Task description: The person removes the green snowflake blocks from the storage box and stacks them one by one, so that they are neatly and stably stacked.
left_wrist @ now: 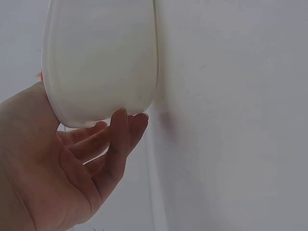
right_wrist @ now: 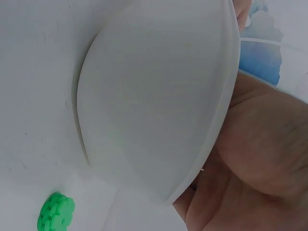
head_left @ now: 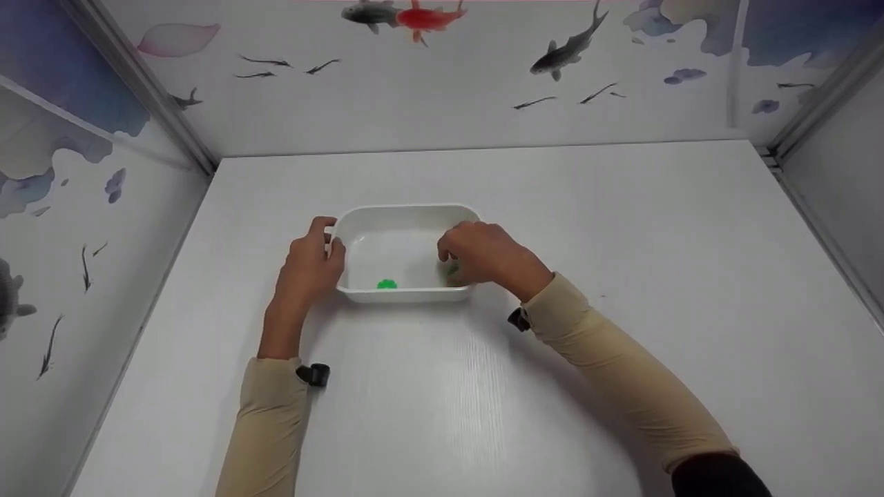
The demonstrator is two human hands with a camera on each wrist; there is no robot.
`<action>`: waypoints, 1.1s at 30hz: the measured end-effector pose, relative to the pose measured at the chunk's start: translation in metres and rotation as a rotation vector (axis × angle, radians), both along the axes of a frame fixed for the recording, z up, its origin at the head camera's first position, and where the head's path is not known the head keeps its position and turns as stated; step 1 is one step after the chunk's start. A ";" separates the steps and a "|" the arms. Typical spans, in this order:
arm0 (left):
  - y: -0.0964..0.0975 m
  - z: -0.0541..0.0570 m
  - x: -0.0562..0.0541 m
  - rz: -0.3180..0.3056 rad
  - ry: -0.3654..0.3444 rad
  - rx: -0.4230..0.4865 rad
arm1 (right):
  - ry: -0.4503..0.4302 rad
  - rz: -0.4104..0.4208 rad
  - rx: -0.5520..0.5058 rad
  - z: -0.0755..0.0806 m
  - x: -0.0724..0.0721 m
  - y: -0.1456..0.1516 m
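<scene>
A white rectangular tray [head_left: 404, 295] stands mid-table. My left hand [head_left: 307, 266] grips its left end, with curled fingertips against the outer wall in the left wrist view. My right hand [head_left: 487, 252] reaches over the right end, fingers curled down inside. A small green piece [head_left: 452, 270] shows partly between those fingers; most of it is hidden. Inside the tray, by the near wall, lies another green piece [head_left: 387, 284]. In the right wrist view, a green gear-shaped piece [right_wrist: 57, 211] lies on the white surface outside the tray's wall.
White panels printed with fish [head_left: 566, 54] enclose the white table [head_left: 414, 386] at the back and left, with a plain panel at the right. A tiny reddish speck [head_left: 603, 296] lies right of the tray. A black camera mount [head_left: 314, 375] sits at the left wrist.
</scene>
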State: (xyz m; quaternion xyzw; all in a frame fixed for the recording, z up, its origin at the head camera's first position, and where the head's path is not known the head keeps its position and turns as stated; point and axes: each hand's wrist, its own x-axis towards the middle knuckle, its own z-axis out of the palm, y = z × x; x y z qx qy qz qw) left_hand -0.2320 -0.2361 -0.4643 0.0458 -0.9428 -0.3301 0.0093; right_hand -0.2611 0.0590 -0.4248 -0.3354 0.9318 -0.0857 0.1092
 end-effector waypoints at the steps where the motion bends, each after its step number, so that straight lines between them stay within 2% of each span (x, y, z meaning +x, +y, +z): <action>1: 0.000 0.000 0.000 0.001 0.001 0.001 | 0.001 0.001 0.007 0.000 0.001 -0.001; 13: 0.001 0.003 -0.002 -0.012 -0.015 -0.006 | -0.005 -0.015 0.070 -0.001 0.000 -0.002; 19: 0.001 0.001 0.000 -0.005 -0.025 0.000 | 0.004 0.000 0.053 -0.006 -0.002 -0.002; 25: 0.002 0.001 0.000 -0.010 -0.015 0.011 | 0.009 0.002 -0.037 -0.011 -0.005 0.002; 33: 0.001 0.001 0.001 -0.016 -0.011 0.008 | -0.027 0.011 -0.247 -0.015 -0.007 0.012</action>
